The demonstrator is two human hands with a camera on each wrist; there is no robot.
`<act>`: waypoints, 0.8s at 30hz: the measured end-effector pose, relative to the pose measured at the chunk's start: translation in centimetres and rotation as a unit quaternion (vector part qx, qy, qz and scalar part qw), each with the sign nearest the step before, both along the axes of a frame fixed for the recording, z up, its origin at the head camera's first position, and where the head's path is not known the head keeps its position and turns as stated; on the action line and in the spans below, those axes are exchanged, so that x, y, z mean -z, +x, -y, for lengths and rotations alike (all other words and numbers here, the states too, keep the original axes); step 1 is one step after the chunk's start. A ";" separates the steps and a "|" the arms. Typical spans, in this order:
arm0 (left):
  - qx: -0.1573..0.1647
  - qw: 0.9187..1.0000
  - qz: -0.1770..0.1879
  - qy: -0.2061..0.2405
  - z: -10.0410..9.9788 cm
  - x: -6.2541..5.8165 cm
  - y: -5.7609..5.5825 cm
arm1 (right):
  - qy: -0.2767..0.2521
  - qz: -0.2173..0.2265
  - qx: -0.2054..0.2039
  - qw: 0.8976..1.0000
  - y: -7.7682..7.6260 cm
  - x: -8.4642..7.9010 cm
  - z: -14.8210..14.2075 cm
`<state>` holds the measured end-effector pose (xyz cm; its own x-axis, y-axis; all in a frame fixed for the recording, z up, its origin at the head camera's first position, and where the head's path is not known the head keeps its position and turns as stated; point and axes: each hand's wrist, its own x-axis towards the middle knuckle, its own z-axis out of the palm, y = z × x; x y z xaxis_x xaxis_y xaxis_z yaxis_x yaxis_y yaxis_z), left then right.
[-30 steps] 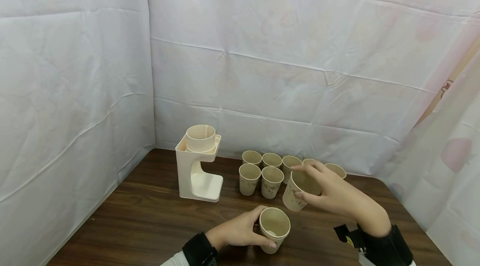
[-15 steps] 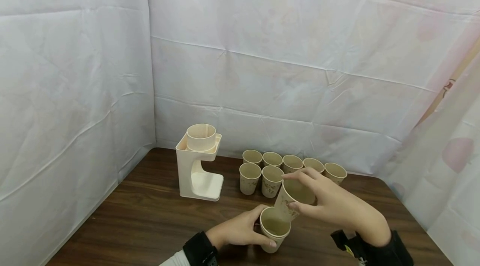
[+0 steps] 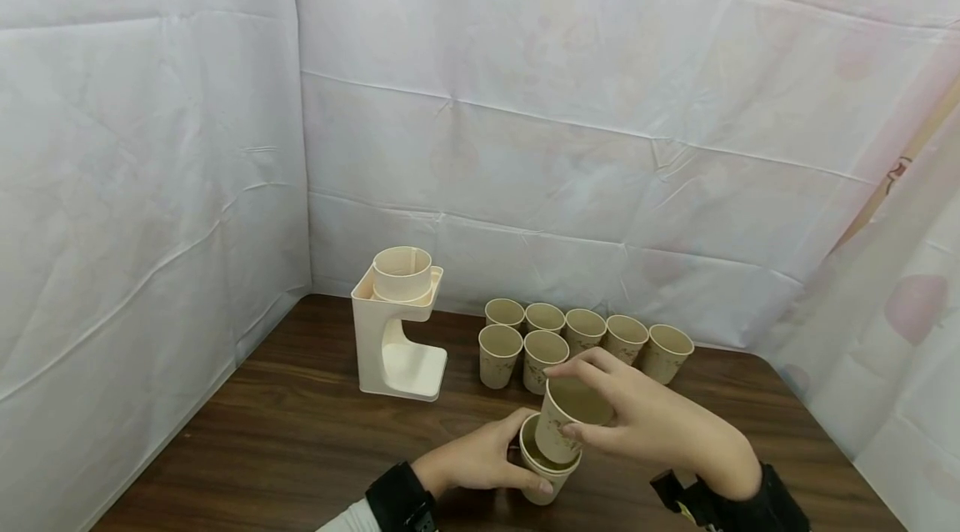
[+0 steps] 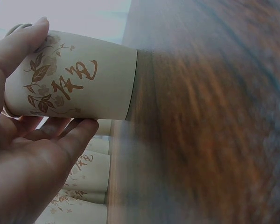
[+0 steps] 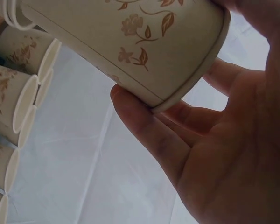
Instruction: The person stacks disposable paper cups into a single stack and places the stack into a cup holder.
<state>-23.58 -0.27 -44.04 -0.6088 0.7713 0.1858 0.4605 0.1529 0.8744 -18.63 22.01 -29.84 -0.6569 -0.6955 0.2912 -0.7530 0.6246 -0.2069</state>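
Observation:
My left hand [image 3: 480, 459] grips a paper cup [image 3: 542, 492] low over the table, its thumb and fingers curled round the side. Two rims show at its mouth, so another cup is nested in it. In the left wrist view this paper cup [image 4: 100, 79] carries brown leaves and lettering, its base close to the tabletop. From the right, my right hand [image 3: 648, 419] pinches a second paper cup [image 3: 558, 430] near its rim. That cup leans, its lower end inside the mouth of the left-hand cups. The right wrist view shows its floral print [image 5: 135, 39] and seam.
Several more paper cups [image 3: 498, 361] stand upright in two rows at the back of the brown wooden table [image 3: 292, 432]. A cream holder [image 3: 367, 348] with a round tube [image 3: 402, 282] on top stands to their left. White cloth [image 3: 525, 140] hangs behind.
My right hand has carried its paper cup left and down, from beside the back rows into the mouth of the left-hand cups. My left hand has stayed in place.

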 end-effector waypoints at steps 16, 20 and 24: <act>-0.009 1.000 -0.003 -0.013 0.1 0.1 0.0 | 0.012 0.004 -0.017 1.000 -0.4 1.9 0.6; -0.010 1.000 0.001 -0.017 0.1 0.1 0.0 | 0.010 0.019 -0.014 1.000 -0.5 2.6 0.8; -0.007 1.000 0.001 -0.017 0.1 0.2 0.0 | 0.014 0.032 -0.016 0.999 -0.6 3.3 1.0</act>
<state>-23.63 -0.39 -44.19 -0.6206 0.7679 0.1586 0.4558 0.1887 0.8698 -19.21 21.00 -33.10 -0.6507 -0.7235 0.2303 -0.7586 0.6067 -0.2375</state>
